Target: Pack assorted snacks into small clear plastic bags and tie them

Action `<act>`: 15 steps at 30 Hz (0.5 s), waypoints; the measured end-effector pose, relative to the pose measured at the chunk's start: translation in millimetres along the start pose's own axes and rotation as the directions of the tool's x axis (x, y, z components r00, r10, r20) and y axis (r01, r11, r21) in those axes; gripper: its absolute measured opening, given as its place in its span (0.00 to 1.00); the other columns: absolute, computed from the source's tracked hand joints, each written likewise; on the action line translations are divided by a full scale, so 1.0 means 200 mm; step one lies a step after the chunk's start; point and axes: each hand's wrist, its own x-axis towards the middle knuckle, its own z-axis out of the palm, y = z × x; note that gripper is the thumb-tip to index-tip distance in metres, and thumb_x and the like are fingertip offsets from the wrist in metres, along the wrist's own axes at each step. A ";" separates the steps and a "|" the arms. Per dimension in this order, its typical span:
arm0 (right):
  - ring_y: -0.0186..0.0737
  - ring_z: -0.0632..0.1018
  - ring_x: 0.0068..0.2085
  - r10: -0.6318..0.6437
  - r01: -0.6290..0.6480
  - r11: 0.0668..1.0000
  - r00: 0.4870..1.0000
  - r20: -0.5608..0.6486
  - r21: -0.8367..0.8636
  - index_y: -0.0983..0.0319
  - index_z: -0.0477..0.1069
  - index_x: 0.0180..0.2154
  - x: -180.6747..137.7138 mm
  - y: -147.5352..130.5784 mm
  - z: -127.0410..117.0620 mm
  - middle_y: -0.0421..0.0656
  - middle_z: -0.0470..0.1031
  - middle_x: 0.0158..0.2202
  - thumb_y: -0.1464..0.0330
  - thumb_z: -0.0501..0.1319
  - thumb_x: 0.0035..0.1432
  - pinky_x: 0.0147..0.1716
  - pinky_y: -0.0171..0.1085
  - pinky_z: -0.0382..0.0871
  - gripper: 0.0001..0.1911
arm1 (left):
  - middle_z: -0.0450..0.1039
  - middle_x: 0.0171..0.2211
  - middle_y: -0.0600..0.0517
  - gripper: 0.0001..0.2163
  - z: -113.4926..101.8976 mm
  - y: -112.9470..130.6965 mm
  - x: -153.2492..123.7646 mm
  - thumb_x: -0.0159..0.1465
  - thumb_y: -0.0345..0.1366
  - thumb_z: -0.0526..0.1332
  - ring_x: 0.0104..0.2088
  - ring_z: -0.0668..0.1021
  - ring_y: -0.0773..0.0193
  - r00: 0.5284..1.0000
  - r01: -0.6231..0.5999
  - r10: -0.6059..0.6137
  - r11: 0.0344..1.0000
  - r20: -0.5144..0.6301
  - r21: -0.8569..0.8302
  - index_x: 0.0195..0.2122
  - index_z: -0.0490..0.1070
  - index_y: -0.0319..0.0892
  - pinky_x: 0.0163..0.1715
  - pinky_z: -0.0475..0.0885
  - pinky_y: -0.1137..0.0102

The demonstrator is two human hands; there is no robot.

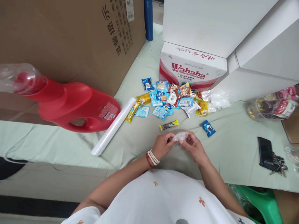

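Observation:
My left hand (163,144), with beaded bracelets at the wrist, pinches one end of a small crumpled clear plastic bag (180,136). The other end is between the fingertips of my right hand (194,147). Whether anything lies inside the plastic, I cannot tell. Just beyond my left hand is a black-and-yellow wrapped snack bar (168,125). A small blue snack packet (208,128) rests past my right hand. Farther back, a heap of wrapped snacks (162,95) in blue, yellow, brown and white is spread before a box, with crumpled clear plastic bags (218,100) on its right.
A white plastic roll (114,127) and a large red bottle (79,105) lie left, by a tall cardboard box (70,37). The Wahaha carton (191,70) stands behind the snacks. To the right are a clear tub of snacks (257,109), a phone (265,151) and keys (280,165).

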 end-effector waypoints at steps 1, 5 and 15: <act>0.37 0.75 0.37 0.004 -0.003 0.999 0.999 0.036 -0.048 0.57 0.76 0.42 0.00 0.00 -0.01 0.41 0.77 0.38 0.56 0.77 0.47 0.35 0.35 0.72 0.23 | 0.63 0.21 0.58 0.16 -0.02 0.00 0.00 0.63 0.49 0.63 0.25 0.64 0.69 0.999 0.027 -0.027 0.999 0.026 -0.030 0.28 0.73 0.40 0.27 0.58 0.72; 0.34 0.71 0.28 0.003 0.022 0.980 0.992 0.125 -0.197 0.60 0.79 0.38 0.03 -0.04 -0.10 0.39 0.74 0.27 0.54 0.75 0.49 0.30 0.34 0.67 0.20 | 0.57 0.20 0.58 0.25 -0.16 0.00 0.01 0.59 0.60 0.64 0.23 0.60 0.71 0.975 0.189 -0.164 0.965 0.150 -0.179 0.25 0.69 0.39 0.25 0.55 0.72; 0.36 0.69 0.29 -0.279 0.196 0.927 0.930 -0.240 -0.319 0.59 0.75 0.38 0.09 0.01 -0.23 0.40 0.71 0.31 0.50 0.66 0.59 0.28 0.36 0.65 0.19 | 0.51 0.17 0.60 0.30 -0.23 -0.02 0.01 0.61 0.66 0.59 0.20 0.57 0.72 0.971 0.226 -0.195 0.936 0.138 -0.270 0.22 0.55 0.44 0.22 0.53 0.72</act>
